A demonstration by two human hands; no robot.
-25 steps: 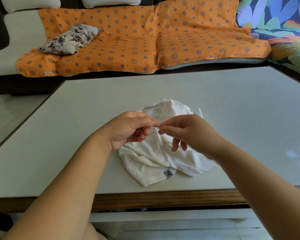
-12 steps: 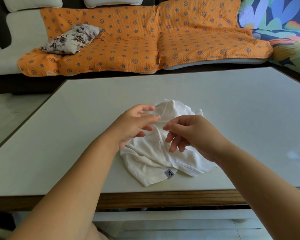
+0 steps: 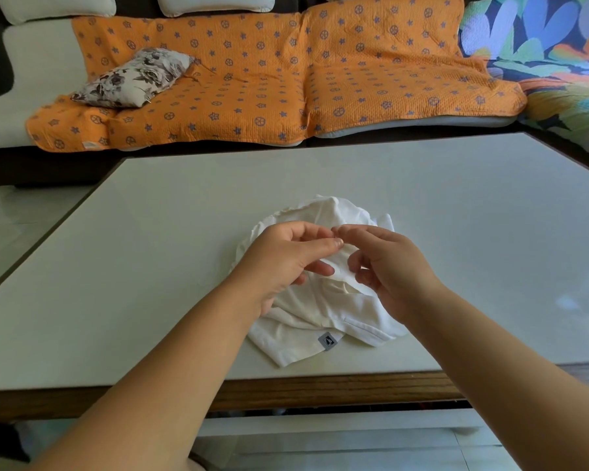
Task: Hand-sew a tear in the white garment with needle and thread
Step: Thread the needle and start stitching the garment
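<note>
The white garment (image 3: 300, 334) lies crumpled on the pale table (image 3: 133, 273) near its front edge, a small grey label (image 3: 327, 340) showing at its hem. My left hand (image 3: 286, 263) hovers over it, thumb and forefinger pinched on a raised fold of the cloth. My right hand (image 3: 388, 270) faces it from the right, forefinger tip touching the left fingertips, other fingers curled. Whether the right fingers hold anything is hidden. I see no needle, thread or tear; the hands cover the middle of the garment.
The table's wooden front edge (image 3: 320, 390) runs just below the garment. Behind the table stands a sofa with an orange patterned cover (image 3: 252, 96), a floral cushion (image 3: 133, 78) and a colourful throw (image 3: 558, 56) at the right.
Both hands have moved slightly away from me over the garment. Fingertips parted half a second ago and now meet again, the left pinching a cloth fold.
</note>
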